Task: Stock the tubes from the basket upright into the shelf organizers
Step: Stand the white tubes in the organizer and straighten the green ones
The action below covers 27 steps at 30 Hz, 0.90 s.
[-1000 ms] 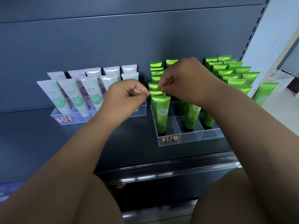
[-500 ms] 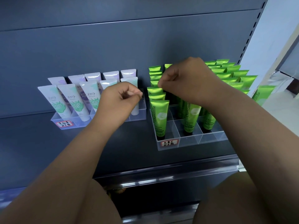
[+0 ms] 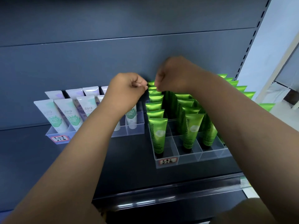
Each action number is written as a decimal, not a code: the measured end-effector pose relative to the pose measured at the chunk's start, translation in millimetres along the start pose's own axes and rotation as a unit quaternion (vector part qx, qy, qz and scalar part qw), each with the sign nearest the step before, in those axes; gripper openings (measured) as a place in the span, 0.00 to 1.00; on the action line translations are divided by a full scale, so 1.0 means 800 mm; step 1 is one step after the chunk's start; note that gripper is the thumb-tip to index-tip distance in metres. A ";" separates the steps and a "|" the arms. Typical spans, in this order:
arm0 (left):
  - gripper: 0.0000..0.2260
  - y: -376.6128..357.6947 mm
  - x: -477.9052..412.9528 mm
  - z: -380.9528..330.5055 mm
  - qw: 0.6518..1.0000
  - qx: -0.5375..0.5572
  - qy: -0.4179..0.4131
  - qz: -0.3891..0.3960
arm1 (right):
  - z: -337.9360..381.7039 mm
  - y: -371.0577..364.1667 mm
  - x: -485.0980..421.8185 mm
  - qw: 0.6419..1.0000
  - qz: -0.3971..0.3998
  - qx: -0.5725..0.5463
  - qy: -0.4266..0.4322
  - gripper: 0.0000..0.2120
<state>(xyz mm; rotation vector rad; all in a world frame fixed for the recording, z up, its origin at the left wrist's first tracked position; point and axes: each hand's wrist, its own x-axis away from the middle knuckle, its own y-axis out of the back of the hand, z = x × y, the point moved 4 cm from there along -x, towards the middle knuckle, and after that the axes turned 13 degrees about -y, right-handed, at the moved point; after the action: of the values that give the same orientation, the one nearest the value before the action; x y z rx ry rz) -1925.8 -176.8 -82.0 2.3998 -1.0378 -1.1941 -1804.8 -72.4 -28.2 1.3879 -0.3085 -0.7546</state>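
Glossy green tubes (image 3: 157,135) stand cap-down, centre right. Left hand (image 3: 129,88) and right hand (image 3: 176,75) curl at the rearmost crimp; grasp unclear.

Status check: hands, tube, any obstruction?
Left hand and right hand pinch top of rear green Chamomile tube, left column of clear organizer. Neighbouring tubes packed close. Nothing in the way.

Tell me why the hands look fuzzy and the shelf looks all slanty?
Head view: the left hand and right hand are softly smeared, probably motion blur; the wide-angle lens slants the shelf lines and leans the slotted upright; white streaks of glare sit on the shelf's front rail; the green tubes look fairly sharp.
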 end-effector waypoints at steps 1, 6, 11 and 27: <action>0.05 -0.005 0.000 0.005 1.000 -0.008 0.005 0.010 | 0.001 -0.004 -0.002 1.000 0.008 0.012 0.004 0.09; 0.04 -0.014 -0.003 0.016 0.999 -0.011 0.019 0.050 | -0.004 -0.025 -0.006 0.998 0.053 0.043 0.013 0.08; 0.04 -0.014 -0.006 0.011 0.998 -0.025 0.013 0.059 | -0.011 -0.040 -0.011 0.998 0.020 0.048 0.028 0.09; 0.04 -0.017 0.002 0.001 0.994 -0.053 0.011 0.099 | -0.017 -0.043 -0.003 0.998 0.026 -0.047 0.014 0.06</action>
<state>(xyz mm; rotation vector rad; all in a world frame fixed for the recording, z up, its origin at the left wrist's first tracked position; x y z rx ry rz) -1919.3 -168.2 -90.0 2.1679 -1.1455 -1.1202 -1808.3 -60.1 -62.8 1.2968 -0.2825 -0.6969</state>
